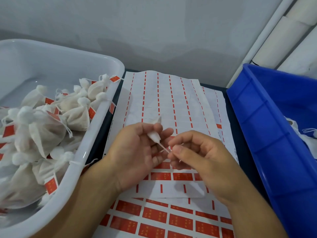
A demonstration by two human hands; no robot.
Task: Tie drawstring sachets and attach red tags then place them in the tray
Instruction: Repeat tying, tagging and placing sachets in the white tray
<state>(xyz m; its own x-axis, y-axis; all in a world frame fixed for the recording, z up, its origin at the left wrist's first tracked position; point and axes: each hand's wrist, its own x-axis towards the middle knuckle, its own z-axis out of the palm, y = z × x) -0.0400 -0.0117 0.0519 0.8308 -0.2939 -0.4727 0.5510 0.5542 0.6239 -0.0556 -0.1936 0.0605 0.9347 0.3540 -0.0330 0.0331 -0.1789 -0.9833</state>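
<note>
Tightening a sachet's string over the sticker sheets

The left hand [137, 148] grips a small white sachet [154, 134]; the right hand [193, 152] pinches its drawstring [163, 148] taut, beside the white tray [96, 134].

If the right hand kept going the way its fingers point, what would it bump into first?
Probably the left hand: the right hand points leftward, pinching the drawstring of the sachet held there, almost touching its fingers. Depth is hard to judge.

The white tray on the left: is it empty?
No, the white tray holds a pile of tied sachets with red tags attached.
</note>
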